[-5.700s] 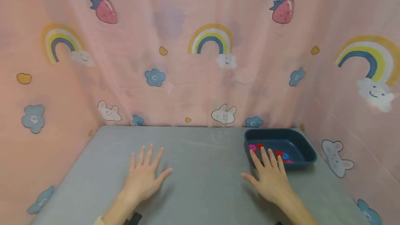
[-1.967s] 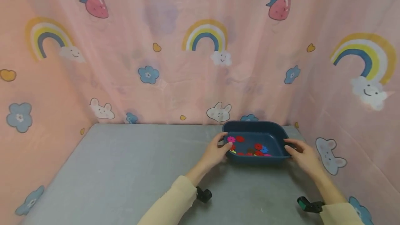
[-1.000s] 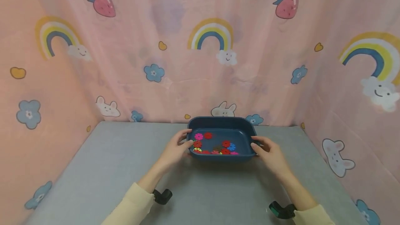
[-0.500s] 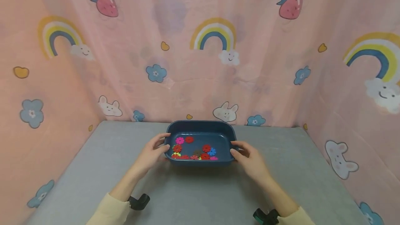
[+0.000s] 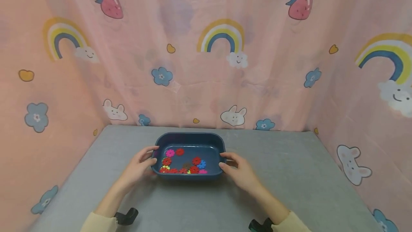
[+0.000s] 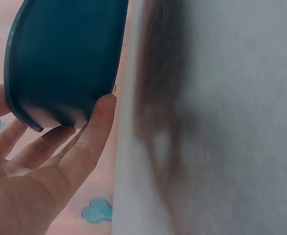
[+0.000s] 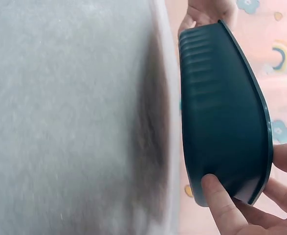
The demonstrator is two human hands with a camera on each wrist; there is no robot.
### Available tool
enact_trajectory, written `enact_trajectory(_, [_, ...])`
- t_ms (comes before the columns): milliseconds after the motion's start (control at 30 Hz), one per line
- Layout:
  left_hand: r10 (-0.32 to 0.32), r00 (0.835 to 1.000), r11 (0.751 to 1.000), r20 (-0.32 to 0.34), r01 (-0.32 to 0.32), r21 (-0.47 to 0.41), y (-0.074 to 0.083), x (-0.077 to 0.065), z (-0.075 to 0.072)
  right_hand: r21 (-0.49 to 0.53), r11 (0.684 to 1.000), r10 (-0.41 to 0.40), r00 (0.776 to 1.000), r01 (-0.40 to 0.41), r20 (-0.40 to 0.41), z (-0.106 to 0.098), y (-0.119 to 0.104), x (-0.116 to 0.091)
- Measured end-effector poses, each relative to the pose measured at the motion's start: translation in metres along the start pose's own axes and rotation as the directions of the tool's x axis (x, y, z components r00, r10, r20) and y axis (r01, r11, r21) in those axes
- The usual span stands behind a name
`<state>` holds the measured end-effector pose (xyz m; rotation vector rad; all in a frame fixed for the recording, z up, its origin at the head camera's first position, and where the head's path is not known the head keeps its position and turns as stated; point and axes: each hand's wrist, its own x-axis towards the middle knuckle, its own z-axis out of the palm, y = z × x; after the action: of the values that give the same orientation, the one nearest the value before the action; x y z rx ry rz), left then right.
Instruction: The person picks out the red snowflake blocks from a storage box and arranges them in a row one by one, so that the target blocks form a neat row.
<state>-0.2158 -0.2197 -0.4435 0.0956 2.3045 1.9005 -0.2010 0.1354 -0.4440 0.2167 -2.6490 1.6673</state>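
A dark blue rectangular tub (image 5: 190, 177) is held level by its two short ends, near the middle of the table. Small flower-shaped plastic pieces lie inside along its left and front: several red (image 5: 196, 160), a pink (image 5: 170, 153), a blue (image 5: 201, 164) and a brown one (image 5: 187, 165). My left hand (image 5: 135, 169) grips the left end, thumb at the rim and fingers underneath. The right hand (image 5: 241, 173) holds the opposite end the same way. In both wrist views the tub's outer wall (image 7: 221, 117) shows a gap to the table, with a shadow below.
The grey table (image 5: 289, 174) stretches out on both sides of the tub. Pink printed curtains (image 5: 206, 92) close in its back and sides. A black wrist device (image 5: 127, 216) sits on the left wrist, another black device (image 5: 261, 225) on the right.
Both hands, at first spread over the table, took hold of the tub at the back right. They have carried it left to the middle, and lately lower and nearer.
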Motion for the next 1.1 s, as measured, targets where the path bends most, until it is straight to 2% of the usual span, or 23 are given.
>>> enact_trajectory(133, [-0.023,0.999,1.0,-0.024,0.024,0.012,-0.006,-0.003,-0.009,0.007,1.0,-0.008,0.999,0.008,0.041,0.009,0.0,0.004])
enact_trajectory(333, [-0.045,0.999,0.999,-0.01,0.045,-0.008,-0.012,-0.006,-0.025,0.017,0.999,-0.045,0.993,0.044,0.109,0.017,-0.002,0.009])
enact_trajectory(533, [-0.086,0.996,0.996,0.006,0.086,-0.039,-0.019,-0.016,-0.04,0.003,0.995,-0.094,0.974,0.096,0.205,0.025,-0.002,0.007])
enact_trajectory(667, [-0.099,0.995,0.993,0.007,0.099,-0.06,-0.024,-0.022,-0.047,0.025,0.995,-0.101,0.965,0.098,0.243,0.032,-0.003,0.006])
enact_trajectory(933, [-0.132,0.991,0.99,-0.005,0.132,-0.044,-0.03,-0.025,-0.053,0.021,0.998,-0.064,0.961,0.061,0.27,0.041,-0.002,0.008])
enact_trajectory(1100, [-0.151,0.989,0.987,0.004,0.151,-0.056,-0.032,-0.026,-0.053,0.037,0.996,-0.083,0.956,0.076,0.282,0.039,0.002,0.009])
